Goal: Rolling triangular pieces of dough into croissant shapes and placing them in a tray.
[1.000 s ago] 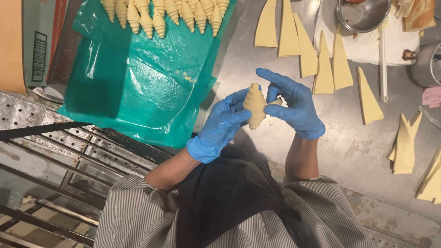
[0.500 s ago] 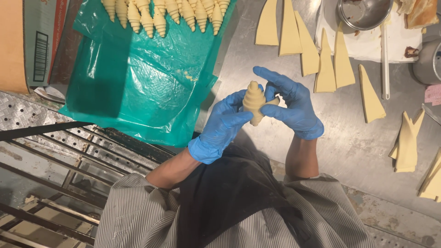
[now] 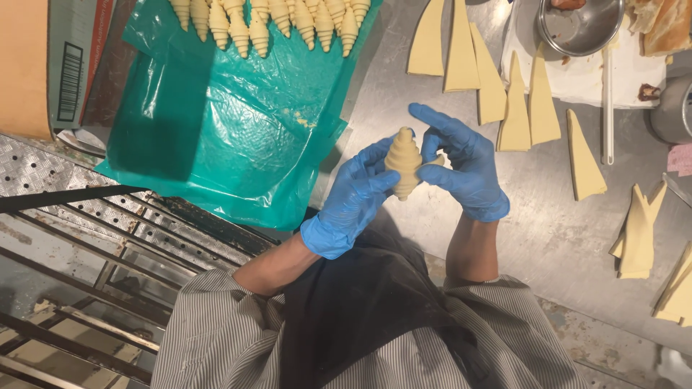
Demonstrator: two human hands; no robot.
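A bakery: steel worktable [image 3: 577,238], cut dough triangles [image 3: 515,108], shaped croissants [image 3: 274,21].

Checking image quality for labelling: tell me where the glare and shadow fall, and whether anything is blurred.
Head view: glare on the steel table top centre; the person's shadow darkens the green plastic sheet; the rolled dough between left hand and right hand is sharp.

Lighting is bright, even and overhead. Glare appears on the steel table [image 3: 548,238] at 1 o'clock; soft shadow falls at 6 o'clock. Focus is sharp, with mild edge distortion.
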